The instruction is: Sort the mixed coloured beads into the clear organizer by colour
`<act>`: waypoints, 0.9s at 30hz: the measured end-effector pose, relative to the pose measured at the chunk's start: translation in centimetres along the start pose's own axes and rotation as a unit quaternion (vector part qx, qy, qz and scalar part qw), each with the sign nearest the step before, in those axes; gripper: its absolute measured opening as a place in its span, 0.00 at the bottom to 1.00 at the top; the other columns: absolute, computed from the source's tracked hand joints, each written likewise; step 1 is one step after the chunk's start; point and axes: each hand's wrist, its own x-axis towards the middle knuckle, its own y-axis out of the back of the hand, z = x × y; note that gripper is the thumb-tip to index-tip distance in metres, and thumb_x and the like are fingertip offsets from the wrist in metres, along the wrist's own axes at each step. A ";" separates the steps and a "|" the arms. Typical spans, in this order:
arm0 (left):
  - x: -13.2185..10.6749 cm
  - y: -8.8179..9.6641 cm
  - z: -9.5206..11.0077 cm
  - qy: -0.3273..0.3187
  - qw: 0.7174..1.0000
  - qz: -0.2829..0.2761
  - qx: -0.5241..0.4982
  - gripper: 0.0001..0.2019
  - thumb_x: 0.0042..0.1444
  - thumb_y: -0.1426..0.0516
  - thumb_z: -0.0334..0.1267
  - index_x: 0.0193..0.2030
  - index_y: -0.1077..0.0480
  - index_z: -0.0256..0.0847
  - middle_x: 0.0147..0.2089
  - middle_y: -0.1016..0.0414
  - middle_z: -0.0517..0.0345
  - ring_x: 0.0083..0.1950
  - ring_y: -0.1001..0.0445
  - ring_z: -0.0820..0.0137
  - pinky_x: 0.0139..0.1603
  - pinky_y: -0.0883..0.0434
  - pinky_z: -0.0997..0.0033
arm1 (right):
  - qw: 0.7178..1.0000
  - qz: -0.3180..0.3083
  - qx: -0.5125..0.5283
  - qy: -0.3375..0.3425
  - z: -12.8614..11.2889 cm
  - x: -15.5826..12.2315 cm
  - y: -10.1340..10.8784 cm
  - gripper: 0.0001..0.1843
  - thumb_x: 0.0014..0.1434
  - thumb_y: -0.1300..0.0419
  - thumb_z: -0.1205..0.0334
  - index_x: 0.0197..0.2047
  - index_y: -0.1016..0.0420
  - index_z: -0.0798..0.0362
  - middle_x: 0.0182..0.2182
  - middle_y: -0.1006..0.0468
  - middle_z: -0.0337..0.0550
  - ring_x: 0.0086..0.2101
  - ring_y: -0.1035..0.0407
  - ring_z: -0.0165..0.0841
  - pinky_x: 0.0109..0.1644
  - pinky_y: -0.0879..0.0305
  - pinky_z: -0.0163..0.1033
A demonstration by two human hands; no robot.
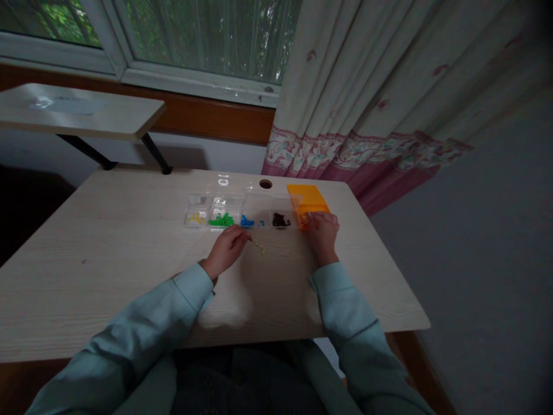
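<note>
The bench shows a pale wood-grain pattern. The clear tray carries yellow beads, green beads, blue beads and dark brown beads. The box is orange. Both sleeves are light teal. The curtain is cream with a pink floral border.

A single head-worn camera looked forward and steeply down from above the seated person's lap onto the pale wood-grain tabletop, facing the window and patterned curtain, the hands lying mid-frame.
</note>
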 end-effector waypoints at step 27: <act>0.4 -1.0 0.5 -0.027 0.974 -0.088 0.205 0.06 0.62 0.47 0.34 0.40 0.28 0.40 0.40 0.31 0.51 0.43 0.30 0.64 0.44 0.31 0.65 | 0.977 -0.031 0.163 0.132 -8.0 -2.3 1.0 0.11 0.63 0.44 0.61 0.38 0.19 0.50 0.34 0.21 0.45 0.39 0.31 0.36 0.47 0.36 0.45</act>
